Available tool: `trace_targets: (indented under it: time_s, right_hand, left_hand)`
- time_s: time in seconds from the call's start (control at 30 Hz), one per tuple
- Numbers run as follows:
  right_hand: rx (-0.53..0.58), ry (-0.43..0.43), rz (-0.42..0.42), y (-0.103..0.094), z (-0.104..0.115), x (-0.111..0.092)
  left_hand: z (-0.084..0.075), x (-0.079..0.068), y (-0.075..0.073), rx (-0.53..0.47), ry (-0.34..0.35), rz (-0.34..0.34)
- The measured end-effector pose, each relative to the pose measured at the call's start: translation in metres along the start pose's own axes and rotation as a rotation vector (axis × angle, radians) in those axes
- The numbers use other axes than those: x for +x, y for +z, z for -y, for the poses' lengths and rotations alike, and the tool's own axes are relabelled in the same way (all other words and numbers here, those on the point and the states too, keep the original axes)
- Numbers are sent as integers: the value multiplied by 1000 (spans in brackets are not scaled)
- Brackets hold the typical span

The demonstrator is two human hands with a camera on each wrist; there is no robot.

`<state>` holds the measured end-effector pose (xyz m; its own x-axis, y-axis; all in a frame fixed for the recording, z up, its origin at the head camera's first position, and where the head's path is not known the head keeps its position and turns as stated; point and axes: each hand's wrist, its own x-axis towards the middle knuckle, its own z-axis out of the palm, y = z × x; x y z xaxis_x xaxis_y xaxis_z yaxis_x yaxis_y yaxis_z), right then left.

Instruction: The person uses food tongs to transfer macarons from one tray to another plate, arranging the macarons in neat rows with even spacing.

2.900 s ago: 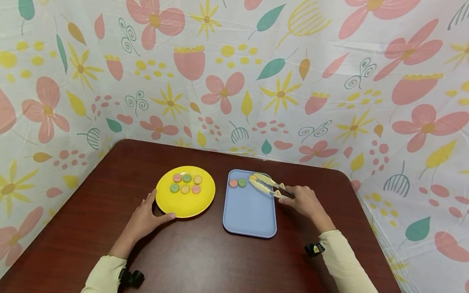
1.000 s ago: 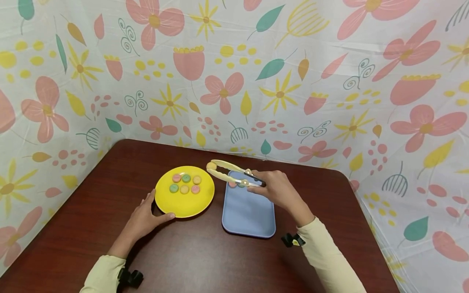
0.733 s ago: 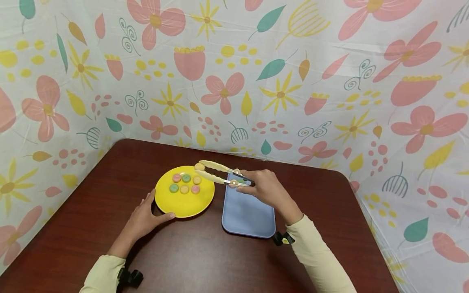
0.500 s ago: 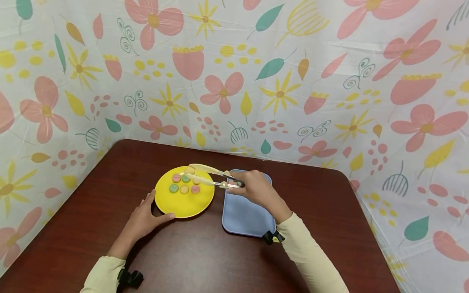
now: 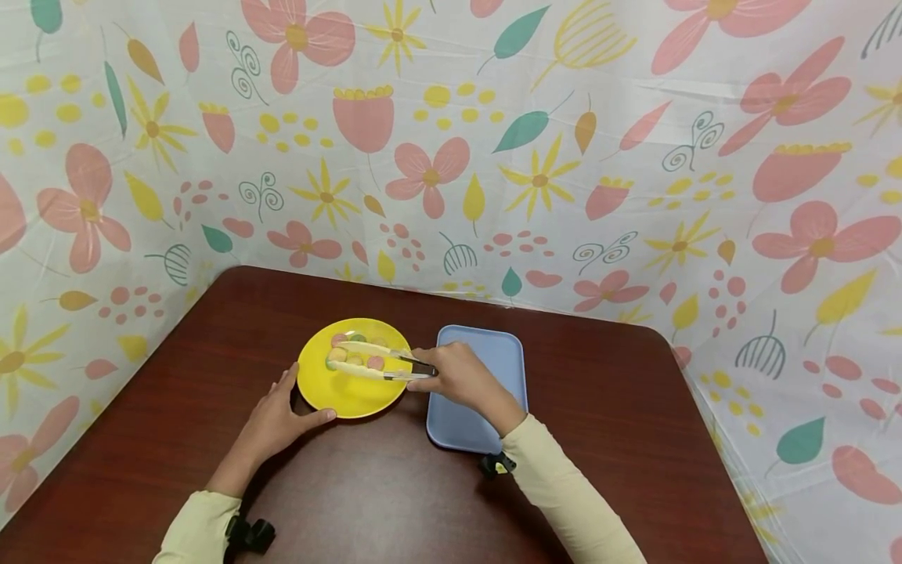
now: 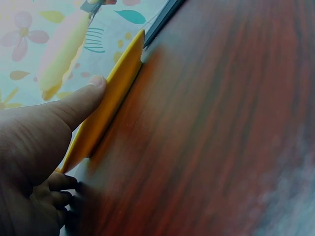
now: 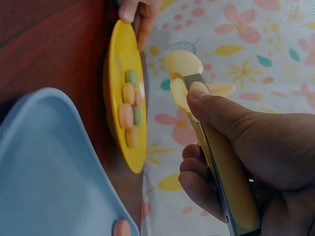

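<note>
My left hand [image 5: 278, 419] grips the rim of a yellow plate [image 5: 352, 403], its thumb along the near edge. Several pink, green and yellow macarons [image 5: 375, 363] sit in two rows on the plate. My right hand [image 5: 461, 380] holds a pair of tongs [image 5: 369, 350] with cream-coloured heads and metal arms, reaching left across the plate. Between the tong tips is a yellow macaron [image 5: 338, 356], which overlaps the green one at the left of the front row. In the right wrist view my thumb presses on the tongs' [image 7: 216, 147] arm.
Right of the plate lies a blue tray [image 5: 461, 431], partly under my right forearm. A pink macaron [image 7: 121, 228] shows at its edge in the right wrist view. The brown wooden table [image 5: 352, 486] meets a flower-patterned curtain [image 5: 451, 157] behind and at both sides.
My right hand has carried the yellow macaron in the tongs from the tray leftward, over to the plate, and lowered it towards the front row. The left hand has stayed at the plate.
</note>
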<state>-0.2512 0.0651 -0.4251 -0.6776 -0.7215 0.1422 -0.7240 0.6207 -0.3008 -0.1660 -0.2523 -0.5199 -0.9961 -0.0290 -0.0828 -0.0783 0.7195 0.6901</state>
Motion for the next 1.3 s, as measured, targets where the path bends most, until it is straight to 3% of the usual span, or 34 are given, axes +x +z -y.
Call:
trace_targets:
  time_s: [0.7, 0.97, 1.3]
  right_hand:
    - [22, -44, 60, 28, 1, 8]
    - [44, -62, 85, 30, 2, 12]
    - [35, 4, 85, 19, 1, 7]
  left_hand:
    - [1, 0, 1, -7, -13, 11]
    - [0, 0, 0, -5, -20, 9]
    - [1, 0, 0, -3, -13, 6]
